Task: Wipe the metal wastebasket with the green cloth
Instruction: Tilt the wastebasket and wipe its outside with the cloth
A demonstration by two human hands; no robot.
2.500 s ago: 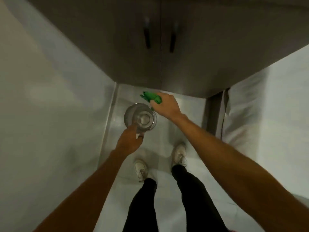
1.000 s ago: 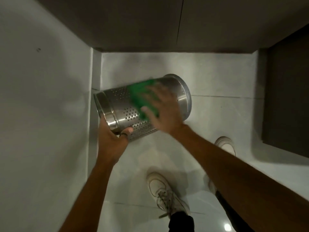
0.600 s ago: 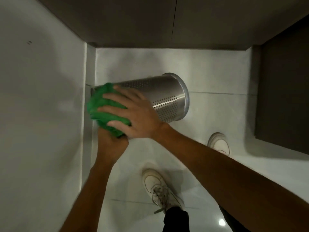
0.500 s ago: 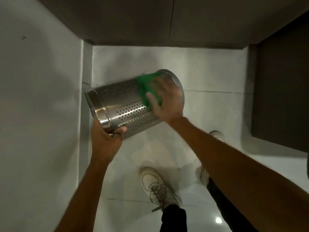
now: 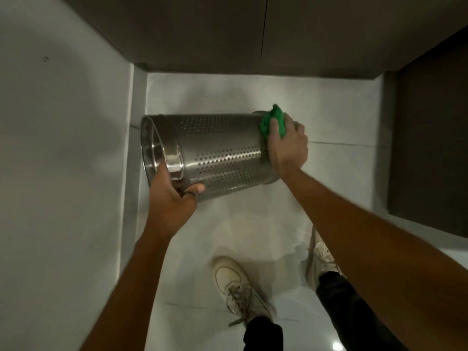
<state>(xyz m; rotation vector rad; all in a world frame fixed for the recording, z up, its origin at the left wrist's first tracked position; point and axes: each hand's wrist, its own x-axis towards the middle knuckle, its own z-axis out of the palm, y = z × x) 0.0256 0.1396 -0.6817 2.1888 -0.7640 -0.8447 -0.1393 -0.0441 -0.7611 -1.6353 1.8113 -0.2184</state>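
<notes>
Metal wastebasket (image 5: 217,153) held sideways, rim gripped by left hand (image 5: 172,196) — green cloth (image 5: 273,121) pressed against its far end by right hand (image 5: 287,145).

silver wastebasket (image 5: 222,153) dotted with perforations, green cloth (image 5: 272,120), white sneakers (image 5: 238,287), black trousers (image 5: 263,333)

No readable text, labels, brands, numbers or signs anywhere.

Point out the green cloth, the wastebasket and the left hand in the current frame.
green cloth (image 5: 272,120), head view, bunched fabric above the fingers.
metal wastebasket (image 5: 222,153), head view, perforated side wall.
left hand (image 5: 172,198), head view, back of the hand at the rim.
</notes>
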